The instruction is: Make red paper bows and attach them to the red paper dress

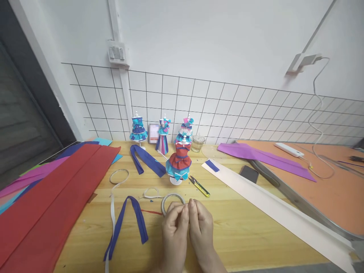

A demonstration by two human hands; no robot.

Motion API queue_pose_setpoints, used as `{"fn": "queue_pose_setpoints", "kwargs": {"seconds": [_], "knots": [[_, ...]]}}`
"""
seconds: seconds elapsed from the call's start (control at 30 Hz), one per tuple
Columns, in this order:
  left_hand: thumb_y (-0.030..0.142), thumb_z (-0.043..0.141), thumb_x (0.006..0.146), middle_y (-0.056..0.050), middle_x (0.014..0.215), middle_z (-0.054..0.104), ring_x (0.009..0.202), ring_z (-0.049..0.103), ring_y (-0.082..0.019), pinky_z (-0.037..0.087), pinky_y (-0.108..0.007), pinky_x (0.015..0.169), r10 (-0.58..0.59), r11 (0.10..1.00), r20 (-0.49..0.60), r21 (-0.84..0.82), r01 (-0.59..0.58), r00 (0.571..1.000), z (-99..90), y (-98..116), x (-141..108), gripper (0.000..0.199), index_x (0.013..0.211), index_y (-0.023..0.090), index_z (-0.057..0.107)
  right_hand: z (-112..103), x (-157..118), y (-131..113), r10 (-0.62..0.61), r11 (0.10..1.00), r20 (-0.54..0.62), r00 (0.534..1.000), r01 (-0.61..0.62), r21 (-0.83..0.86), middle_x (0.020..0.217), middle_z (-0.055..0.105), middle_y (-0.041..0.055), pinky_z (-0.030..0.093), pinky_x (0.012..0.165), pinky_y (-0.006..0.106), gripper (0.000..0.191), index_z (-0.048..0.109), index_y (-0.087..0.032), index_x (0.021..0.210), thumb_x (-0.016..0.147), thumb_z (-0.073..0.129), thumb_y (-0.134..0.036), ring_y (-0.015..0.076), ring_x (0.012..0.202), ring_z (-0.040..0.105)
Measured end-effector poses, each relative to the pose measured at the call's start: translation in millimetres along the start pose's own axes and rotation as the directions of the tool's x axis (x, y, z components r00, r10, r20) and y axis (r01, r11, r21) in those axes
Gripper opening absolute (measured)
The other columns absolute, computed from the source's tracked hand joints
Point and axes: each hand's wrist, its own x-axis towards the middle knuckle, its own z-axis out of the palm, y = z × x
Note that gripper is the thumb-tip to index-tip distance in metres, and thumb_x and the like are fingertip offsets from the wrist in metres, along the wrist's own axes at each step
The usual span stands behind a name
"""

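My left hand (174, 229) and my right hand (201, 227) meet at the fingertips above the near part of the wooden table. Thumbs and fingers are pinched together on both; whatever lies between them is hidden or too small to make out. Just behind the left hand lies a roll of tape (163, 204), partly covered by it. A thin red strip (151, 211) runs up to the roll. Beyond the hands stands a small dress form in a red and turquoise dress (179, 161) with bows. Yellow-handled thread snips (200, 186) rest beside its base.
Dark blue strips (139, 216) and a narrow white ribbon (113, 212) lie at left, near wide red sheets (59, 197). Several dressed forms (138, 131) and a glass jar (198, 144) stand behind. Rightward are a long white strip (267, 204), a phone (249, 174) and purple material (261, 159).
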Motion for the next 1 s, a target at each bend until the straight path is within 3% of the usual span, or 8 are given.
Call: {"fn": "queue_pose_setpoints", "kwargs": {"seconds": [0.27,0.4,0.53,0.7,0.83,0.9,1.0], "knots": [[0.035,0.056,0.076,-0.004,0.076,0.059,0.076,0.055,-0.016,0.044,-0.026,0.071,-0.218,0.944,-0.017,-0.255,0.207,0.976,10.8,2,7,0.020,0.075,0.015,0.059,-3,15,-3,-0.140,0.980,0.016,0.990,0.141,-0.141,0.056,0.039,-0.0034,0.032,0.050,0.024,0.028,0.038,-0.020,0.061,0.089,0.036,-0.021,0.0115,0.050,0.040],[0.034,0.059,0.073,-0.002,0.071,0.055,0.068,0.052,-0.011,0.042,-0.022,0.064,-0.310,0.872,-0.022,-0.404,0.275,0.950,5.2,7,18,0.020,0.077,0.015,0.056,-4,17,-10,-0.154,0.984,0.090,0.984,0.160,-0.073,0.066,0.052,0.0011,0.040,0.058,0.026,0.020,0.049,-0.019,0.071,0.088,0.039,-0.020,0.0139,0.062,0.051],[0.032,0.063,0.070,0.001,0.065,0.050,0.063,0.049,-0.008,0.040,-0.020,0.060,-0.320,0.828,-0.020,-0.493,0.269,0.947,-4.3,12,31,0.020,0.074,0.015,0.053,-8,19,-16,-0.162,0.987,0.128,0.978,0.161,0.023,0.075,0.059,0.0033,0.047,0.066,0.029,0.011,0.056,-0.020,0.078,0.084,0.047,-0.019,0.0161,0.072,0.057],[0.036,0.058,0.073,0.001,0.059,0.048,0.056,0.043,-0.008,0.036,-0.020,0.055,-0.263,0.900,0.090,-0.336,0.278,0.961,-9.5,14,38,0.025,0.067,0.013,0.057,-13,30,-19,-0.285,0.957,0.072,0.956,0.288,-0.043,0.085,0.063,0.0069,0.050,0.071,0.033,0.013,0.060,-0.021,0.090,0.082,0.051,-0.017,0.0191,0.081,0.060],[0.039,0.053,0.077,0.003,0.053,0.043,0.053,0.038,-0.008,0.032,-0.020,0.053,-0.194,0.970,0.133,-0.121,0.210,0.972,-10.7,18,44,0.030,0.062,0.013,0.054,-19,39,-20,-0.367,0.924,0.124,0.922,0.377,-0.063,0.083,0.064,0.0062,0.051,0.067,0.031,0.020,0.062,-0.022,0.094,0.082,0.049,-0.013,0.0182,0.077,0.061],[0.039,0.049,0.079,0.002,0.054,0.042,0.055,0.040,-0.009,0.033,-0.021,0.054,-0.127,0.992,0.149,0.006,0.128,0.981,-11.4,24,48,0.031,0.061,0.014,0.052,-22,43,-20,-0.385,0.916,0.152,0.910,0.397,-0.060,0.083,0.063,0.0068,0.050,0.065,0.031,0.021,0.062,-0.022,0.095,0.083,0.048,-0.012,0.0184,0.077,0.061],[0.034,0.042,0.084,0.000,0.061,0.046,0.062,0.044,-0.012,0.035,-0.023,0.059,0.058,0.972,0.180,0.214,-0.097,0.982,-11.5,35,53,0.030,0.061,0.016,0.050,-25,49,-23,-0.374,0.920,0.169,0.912,0.388,-0.057,0.082,0.062,0.0075,0.049,0.065,0.032,0.018,0.061,-0.021,0.092,0.084,0.046,-0.014,0.0189,0.077,0.059]]}}
